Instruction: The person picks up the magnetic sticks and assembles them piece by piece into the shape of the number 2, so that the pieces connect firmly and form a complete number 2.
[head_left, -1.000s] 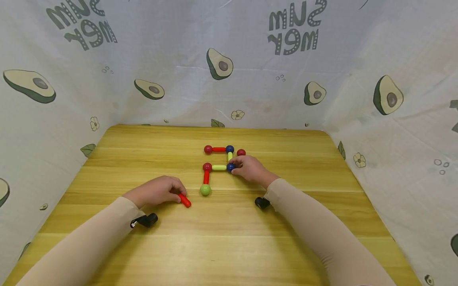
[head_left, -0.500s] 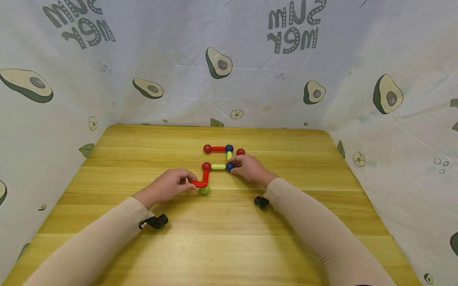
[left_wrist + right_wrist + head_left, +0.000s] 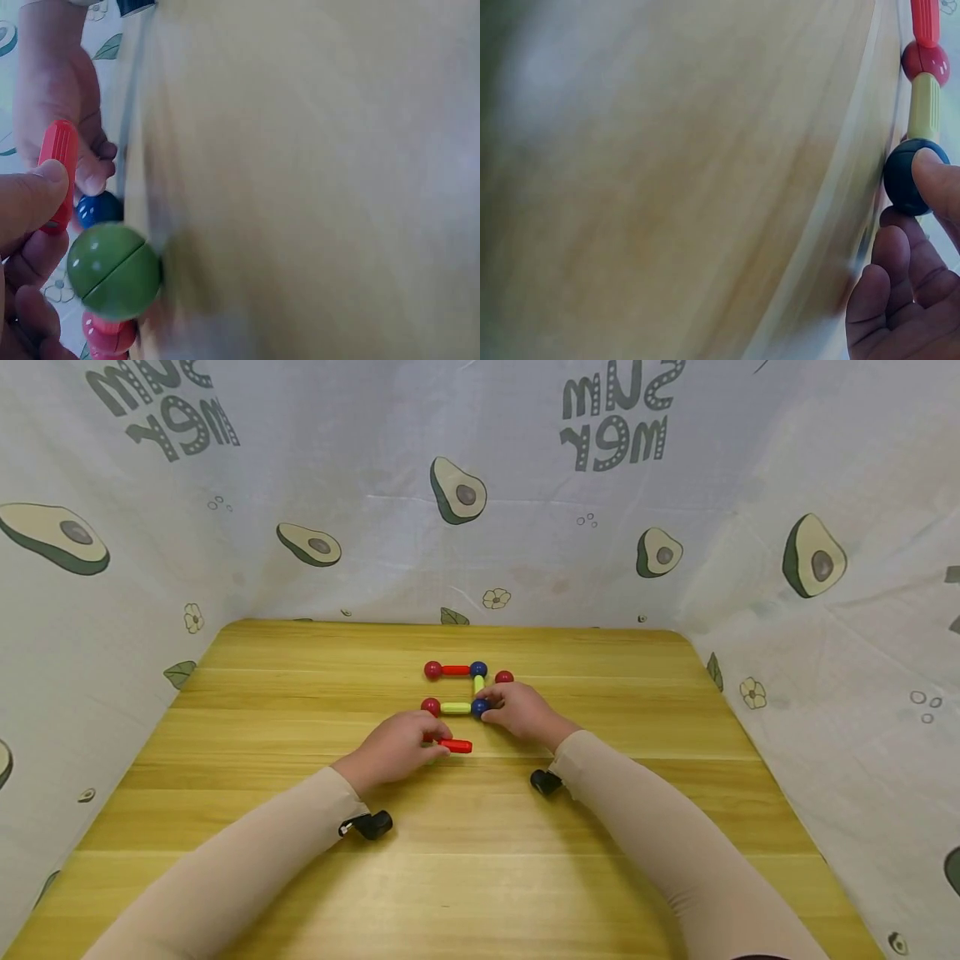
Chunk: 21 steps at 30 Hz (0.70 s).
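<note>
My left hand (image 3: 400,747) pinches a red magnetic rod (image 3: 455,746) between thumb and fingers, one end pointing right. In the left wrist view the green ball (image 3: 114,270) lies just below that rod; my left hand hides it from the head camera. With thumb and fingers, my right hand (image 3: 525,714) grips the near blue ball (image 3: 480,708). A yellow rod (image 3: 455,708) joins this ball to a red ball (image 3: 431,707). Another yellow rod (image 3: 479,684) runs back to the far blue ball (image 3: 478,670), which a red rod (image 3: 455,670) links to the far red ball (image 3: 432,670).
A loose red ball (image 3: 504,677) sits just behind my right hand. Everything rests on a wooden table (image 3: 465,877), with a printed cloth (image 3: 360,577) hanging behind and at the sides. A small black camera (image 3: 375,825) hangs at the left cuff.
My left hand has carried the red rod rightward and away from me, over the green ball's place, from the left of the joined pieces. The right hand keeps its grip on the blue ball.
</note>
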{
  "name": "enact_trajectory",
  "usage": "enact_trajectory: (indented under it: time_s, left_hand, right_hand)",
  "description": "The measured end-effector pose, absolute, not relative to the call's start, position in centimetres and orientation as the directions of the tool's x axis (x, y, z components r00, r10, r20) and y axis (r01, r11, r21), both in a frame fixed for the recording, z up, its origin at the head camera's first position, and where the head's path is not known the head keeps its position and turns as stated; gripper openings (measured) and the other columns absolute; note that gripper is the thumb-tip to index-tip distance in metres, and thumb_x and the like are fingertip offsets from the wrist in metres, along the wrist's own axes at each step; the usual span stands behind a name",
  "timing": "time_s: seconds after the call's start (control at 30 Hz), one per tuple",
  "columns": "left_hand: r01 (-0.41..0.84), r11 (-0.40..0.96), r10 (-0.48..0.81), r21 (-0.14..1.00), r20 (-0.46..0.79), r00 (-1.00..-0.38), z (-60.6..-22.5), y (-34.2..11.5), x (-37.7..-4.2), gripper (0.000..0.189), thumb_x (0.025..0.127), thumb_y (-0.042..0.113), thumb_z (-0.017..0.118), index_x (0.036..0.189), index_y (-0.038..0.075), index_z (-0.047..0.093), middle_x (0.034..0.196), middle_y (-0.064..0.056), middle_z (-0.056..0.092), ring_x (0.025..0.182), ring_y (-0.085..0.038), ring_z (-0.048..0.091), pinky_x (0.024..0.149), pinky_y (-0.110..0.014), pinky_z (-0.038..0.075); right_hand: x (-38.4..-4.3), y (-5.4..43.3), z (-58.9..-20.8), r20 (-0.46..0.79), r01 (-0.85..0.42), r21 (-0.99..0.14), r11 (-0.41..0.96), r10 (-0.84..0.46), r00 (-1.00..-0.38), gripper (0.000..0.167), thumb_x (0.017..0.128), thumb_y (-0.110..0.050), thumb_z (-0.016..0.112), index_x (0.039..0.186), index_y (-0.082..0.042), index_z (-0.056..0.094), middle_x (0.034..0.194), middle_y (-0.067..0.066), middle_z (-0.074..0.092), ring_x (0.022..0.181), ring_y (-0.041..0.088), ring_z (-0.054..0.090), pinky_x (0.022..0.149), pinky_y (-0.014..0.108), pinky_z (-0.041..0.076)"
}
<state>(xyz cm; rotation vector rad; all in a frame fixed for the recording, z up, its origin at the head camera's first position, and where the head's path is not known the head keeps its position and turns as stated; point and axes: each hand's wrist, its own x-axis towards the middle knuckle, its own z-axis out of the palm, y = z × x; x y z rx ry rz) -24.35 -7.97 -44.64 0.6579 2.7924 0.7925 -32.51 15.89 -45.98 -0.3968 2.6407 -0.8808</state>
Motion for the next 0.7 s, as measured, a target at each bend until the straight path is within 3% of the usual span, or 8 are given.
enact_trajectory:
  time_s: [0.7]
  left_hand:
    - [0.36, 0.778, 0.434, 0.515, -0.026, -0.901, -46.1, -7.1, -24.0, 0.016, 0.094, 0.027, 0.082, 0.107, 0.018, 0.079, 0.103, 0.004, 0.075, 0.09, -0.015, 0.061, 0.092, -0.037, 0.054]
  right_hand:
    - [-32.4, 15.9, -46.0, -0.211, -0.166, -0.618, 0.768, -0.366, -0.906, 0.037, 0.1, -0.02, 0.075, 0.136, -0.018, 0.07, 0.125, 0.01, 0.071, 0.115, 0.028, 0.064, 0.109, 0.045, 0.05]
